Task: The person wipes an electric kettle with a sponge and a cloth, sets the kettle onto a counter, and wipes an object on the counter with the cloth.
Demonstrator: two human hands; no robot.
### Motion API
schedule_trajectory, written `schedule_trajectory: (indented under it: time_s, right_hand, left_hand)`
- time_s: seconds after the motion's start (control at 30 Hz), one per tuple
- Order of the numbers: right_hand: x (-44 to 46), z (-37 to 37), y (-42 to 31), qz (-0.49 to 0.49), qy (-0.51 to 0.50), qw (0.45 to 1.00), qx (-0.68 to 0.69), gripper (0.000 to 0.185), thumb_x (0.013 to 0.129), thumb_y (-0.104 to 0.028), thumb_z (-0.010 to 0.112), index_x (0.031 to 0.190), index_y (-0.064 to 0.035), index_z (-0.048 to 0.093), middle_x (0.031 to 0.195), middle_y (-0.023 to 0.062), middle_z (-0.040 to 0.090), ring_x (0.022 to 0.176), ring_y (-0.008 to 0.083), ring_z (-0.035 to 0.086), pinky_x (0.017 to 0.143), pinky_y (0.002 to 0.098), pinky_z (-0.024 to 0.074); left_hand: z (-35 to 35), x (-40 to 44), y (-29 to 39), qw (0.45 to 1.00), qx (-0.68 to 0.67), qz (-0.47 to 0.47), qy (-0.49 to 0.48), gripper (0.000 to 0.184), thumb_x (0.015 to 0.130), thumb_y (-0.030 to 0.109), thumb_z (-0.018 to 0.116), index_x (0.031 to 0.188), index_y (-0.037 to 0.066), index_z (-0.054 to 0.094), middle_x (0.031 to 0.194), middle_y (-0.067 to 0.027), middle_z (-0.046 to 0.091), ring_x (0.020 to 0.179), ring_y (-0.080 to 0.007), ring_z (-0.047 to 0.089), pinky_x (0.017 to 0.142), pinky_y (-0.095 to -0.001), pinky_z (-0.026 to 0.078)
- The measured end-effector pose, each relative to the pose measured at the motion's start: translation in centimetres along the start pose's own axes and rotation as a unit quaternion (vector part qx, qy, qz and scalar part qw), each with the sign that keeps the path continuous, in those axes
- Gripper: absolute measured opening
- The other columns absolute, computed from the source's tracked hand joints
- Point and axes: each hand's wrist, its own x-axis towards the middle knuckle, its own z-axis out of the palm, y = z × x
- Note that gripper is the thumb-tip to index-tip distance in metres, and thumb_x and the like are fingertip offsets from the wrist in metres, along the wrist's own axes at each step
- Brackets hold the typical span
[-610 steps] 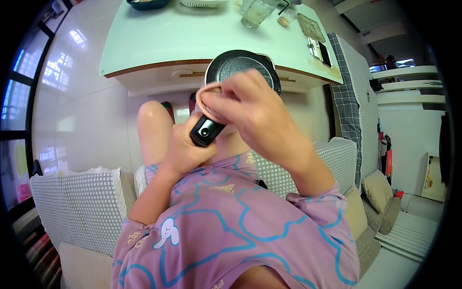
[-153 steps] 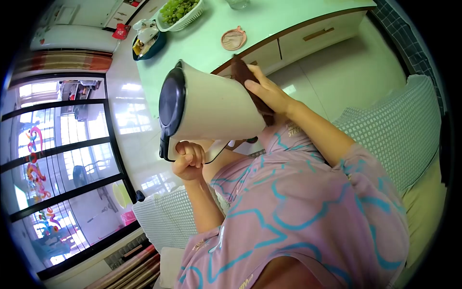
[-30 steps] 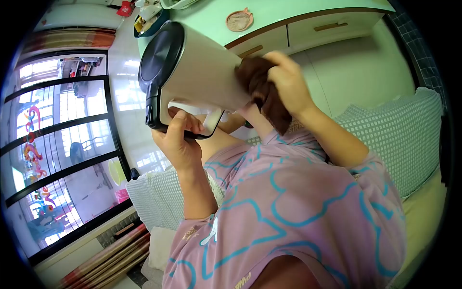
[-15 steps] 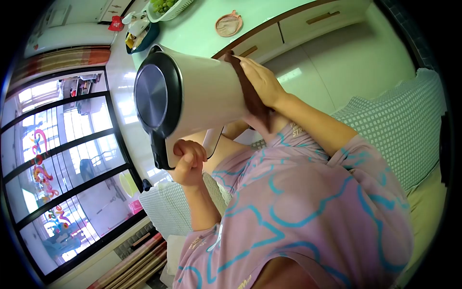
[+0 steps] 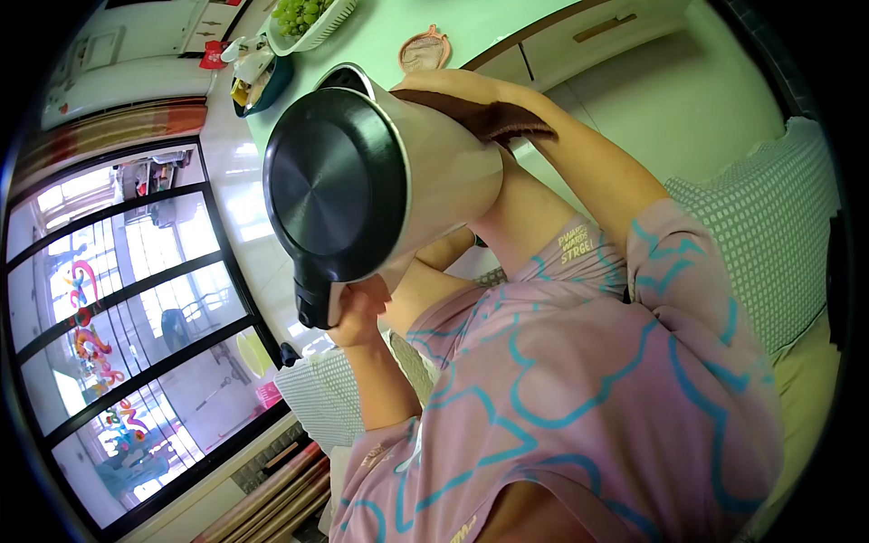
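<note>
A pale kettle (image 5: pixel 444 176) with a black lid lies tilted above my lap, its lid facing the upper left. My left hand (image 5: pixel 360 308) is wrapped round its handle beneath the lid; the kettle's body hides part of the fingers. Against the far upper side of the kettle, my right hand (image 5: pixel 453 83) presses a dark brown cloth (image 5: pixel 493 118). The cloth hangs out below my wrist. Beyond that hand, a pink-rimmed round piece (image 5: pixel 424 52) rests on the table.
The pale green table (image 5: pixel 380 36) stands ahead, with drawers (image 5: pixel 615 41) along its front. On it are a white basket of green grapes (image 5: pixel 312 27) and a dark teal bowl (image 5: pixel 267 86) of items. A covered sofa (image 5: pixel 742 235) is at the right, glass doors at the left.
The kettle has turned so its lid faces the camera more. My right hand has slid with the brown cloth up and left along the kettle's far side. My left hand still holds the handle.
</note>
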Motion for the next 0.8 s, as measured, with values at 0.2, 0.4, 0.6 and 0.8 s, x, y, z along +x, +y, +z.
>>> schedule_trajectory:
  time_s: [0.2,0.4,0.6,0.8]
  right_hand:
    - [-3.5,9.3,-2.5,-0.192,0.176,0.908,-0.329,0.041,0.097,-0.018,0.045,0.131,0.0032,0.056,0.126,0.0223,0.062,0.117,0.0361,0.058,0.102,0.0389,0.0438]
    - [-6.7,18.9,-1.0,-0.376,0.201,0.761,-0.488,0.051,0.087,-0.021,0.063,0.135,-0.0069,0.053,0.134,0.0213,0.053,0.124,0.0422,0.051,0.106,0.0531,0.0393]
    - [-6.3,23.8,-2.9,-0.42,0.072,0.755,-0.499,0.062,0.078,-0.031,0.072,0.135,-0.0155,0.054,0.139,0.0153,0.049,0.129,0.0371,0.046,0.107,0.0516,0.0381]
    - [-1.5,23.0,-4.8,-0.241,0.003,0.91,-0.338,0.054,0.1,-0.032,0.042,0.144,-0.0014,0.042,0.137,0.0253,0.052,0.128,0.038,0.048,0.109,0.042,0.0374]
  left_hand:
    - [-0.2,3.4,-3.2,0.921,0.142,0.073,0.356,0.009,0.081,0.001,0.056,0.09,-0.001,0.057,0.092,-0.0066,0.058,0.083,-0.0145,0.058,0.079,-0.032,0.048]
    - [-0.5,4.6,0.2,0.944,0.042,0.076,0.317,0.005,0.085,0.005,0.058,0.088,0.001,0.055,0.084,-0.0059,0.056,0.077,-0.0144,0.055,0.075,-0.0317,0.047]
    - [-0.2,4.0,4.4,0.962,-0.017,0.065,0.266,0.009,0.089,0.008,0.059,0.086,0.004,0.053,0.077,-0.0051,0.053,0.071,-0.0144,0.052,0.07,-0.0314,0.046]
    - [-0.6,3.8,6.5,0.968,-0.05,0.036,0.242,0.015,0.093,0.012,0.061,0.084,0.006,0.051,0.069,-0.0044,0.051,0.065,-0.0143,0.05,0.066,-0.031,0.045]
